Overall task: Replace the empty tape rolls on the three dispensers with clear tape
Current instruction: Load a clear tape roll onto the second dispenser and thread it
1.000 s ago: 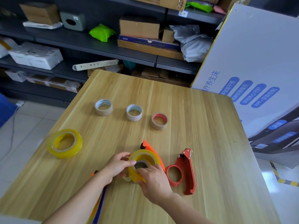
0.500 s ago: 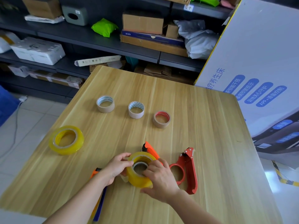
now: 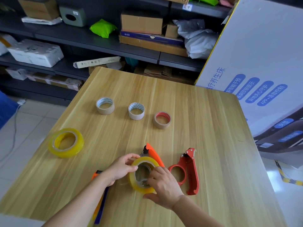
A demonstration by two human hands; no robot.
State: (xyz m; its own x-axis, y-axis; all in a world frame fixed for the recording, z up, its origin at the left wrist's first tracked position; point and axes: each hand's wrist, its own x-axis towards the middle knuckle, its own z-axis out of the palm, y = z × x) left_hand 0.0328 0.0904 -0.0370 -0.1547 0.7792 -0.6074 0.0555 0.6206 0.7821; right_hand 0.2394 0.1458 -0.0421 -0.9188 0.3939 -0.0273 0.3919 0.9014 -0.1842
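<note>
LOC: clear tape roll (image 3: 133, 180) on edge, near-centre of table, against orange dispenser (image 3: 155, 155) | HANDS: L hand (image 3: 120, 170) pinching left rim; R hand (image 3: 164, 184) curled on right rim, fingertips in core | HANDLING: prob. light, stiff, slick-sided; grip by rims/core

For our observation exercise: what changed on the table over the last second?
No clear movement: the left hand and right hand still grip the clear tape roll on the orange dispenser. The spare roll, three empty cores and red dispenser stayed put.
</note>
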